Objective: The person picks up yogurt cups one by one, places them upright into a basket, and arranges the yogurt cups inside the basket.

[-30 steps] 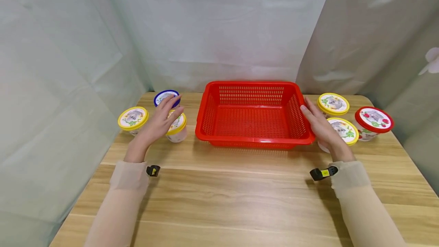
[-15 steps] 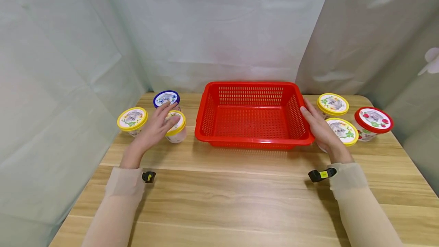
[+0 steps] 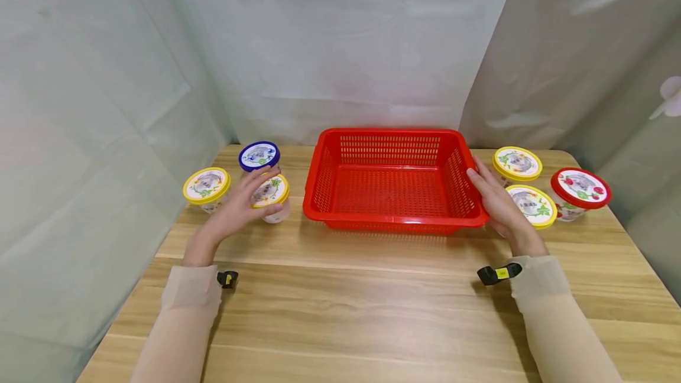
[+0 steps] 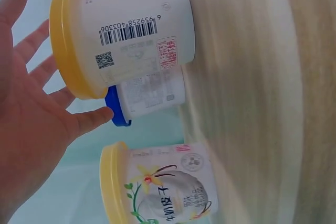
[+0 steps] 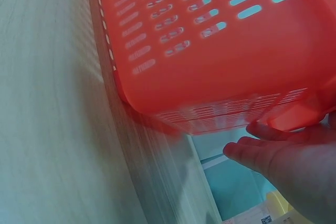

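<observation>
In the head view my left hand (image 3: 234,211), fingers spread, is around the left side of a yellow-lidded tub (image 3: 279,210). In the left wrist view those fingers stand by the yellow lid (image 4: 65,35), and contact is unclear. A blue-lidded tub (image 3: 259,155) is behind it, and another yellow-lidded tub (image 3: 206,185) to the left. My right hand (image 3: 502,205) holds the right rim of a red plastic basket (image 3: 393,217). Its thumb lies at the rim, and its fingers (image 5: 252,150) are beneath the lip in the right wrist view. Nothing lies in the basket.
Right of the basket stand two yellow-lidded tubs (image 3: 517,163) and a red-lidded tub (image 3: 581,187), close to my right hand. All rest on a wooden table (image 3: 362,312). Pale cloth (image 3: 340,46) hangs behind and along both sides.
My left hand has drawn back and down, from above the blue- and yellow-lidded tubs to the near yellow-lidded tub's left side. The right hand and basket stay almost still.
</observation>
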### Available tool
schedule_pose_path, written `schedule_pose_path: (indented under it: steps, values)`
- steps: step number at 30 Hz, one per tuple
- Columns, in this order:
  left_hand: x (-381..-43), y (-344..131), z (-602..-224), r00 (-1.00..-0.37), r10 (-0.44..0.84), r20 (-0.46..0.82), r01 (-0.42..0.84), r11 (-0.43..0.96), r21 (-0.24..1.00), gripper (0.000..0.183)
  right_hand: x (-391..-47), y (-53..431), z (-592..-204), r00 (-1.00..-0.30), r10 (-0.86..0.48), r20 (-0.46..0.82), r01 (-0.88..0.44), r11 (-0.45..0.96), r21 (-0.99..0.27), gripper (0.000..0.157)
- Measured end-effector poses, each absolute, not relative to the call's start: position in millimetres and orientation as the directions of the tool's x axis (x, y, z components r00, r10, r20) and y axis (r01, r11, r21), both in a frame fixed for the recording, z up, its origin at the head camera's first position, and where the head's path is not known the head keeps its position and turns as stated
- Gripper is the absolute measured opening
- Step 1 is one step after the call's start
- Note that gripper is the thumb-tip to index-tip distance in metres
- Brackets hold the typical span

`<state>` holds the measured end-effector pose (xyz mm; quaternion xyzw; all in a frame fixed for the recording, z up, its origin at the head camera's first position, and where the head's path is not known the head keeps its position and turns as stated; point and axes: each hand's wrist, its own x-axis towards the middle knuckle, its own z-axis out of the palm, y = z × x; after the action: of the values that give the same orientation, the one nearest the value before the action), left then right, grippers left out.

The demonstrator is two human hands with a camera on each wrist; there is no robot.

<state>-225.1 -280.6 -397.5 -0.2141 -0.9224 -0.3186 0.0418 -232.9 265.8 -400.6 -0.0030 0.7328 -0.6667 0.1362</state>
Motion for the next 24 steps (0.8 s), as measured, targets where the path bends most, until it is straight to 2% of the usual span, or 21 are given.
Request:
schedule_pose_path:
  steps: [9, 24]
  values:
    - [-225, -285, -405, -0.897, 0.371, 0.241, 0.438, 0.669, 0.600, 0.076, -232, 266, -401, -0.965, -0.182, -0.191, 0.172, 0.112, -0.979, 0.076]
    - [-222, -290, -413, -0.929, 0.338, 0.149, 0.347, 0.659, 0.668, 0.064, -232, 267, -402, -0.961, -0.198, -0.193, 0.182, 0.075, -0.981, 0.076]
